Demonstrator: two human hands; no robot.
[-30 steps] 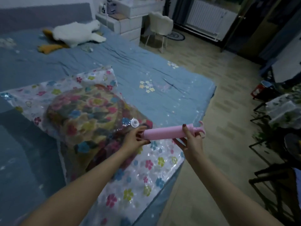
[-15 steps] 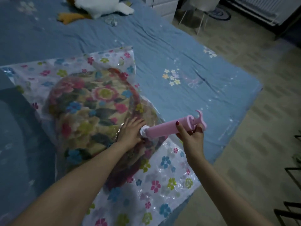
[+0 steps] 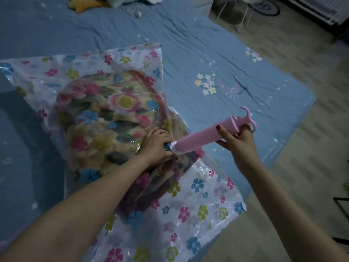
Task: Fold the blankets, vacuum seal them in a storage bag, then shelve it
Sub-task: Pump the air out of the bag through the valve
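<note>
Storage bag (image 3: 198, 201): clear plastic, flower print; lies flat on the bed (image 3: 217, 53), near corner at the mattress edge. Folded blankets (image 3: 105, 118): floral bundle sealed inside, left of centre, still bulky, so air removal appears barely started.

Hand pump (image 3: 205, 135): pink barrel, angled from near-left up to far-right, white nozzle set against the bag's valve (image 3: 167, 146), which is mostly hidden.

Left hand (image 3: 156, 144): fingers curled around the nozzle-valve joint, likely steadying it so the seal holds.

Right hand (image 3: 238, 140): fingers wrapped about the barrel's far end just below the plunger handle (image 3: 248, 119), plunger seated; placed ready to draw.

Plush toy (image 3: 117, 0): far edge of the bed, well apart.
</note>
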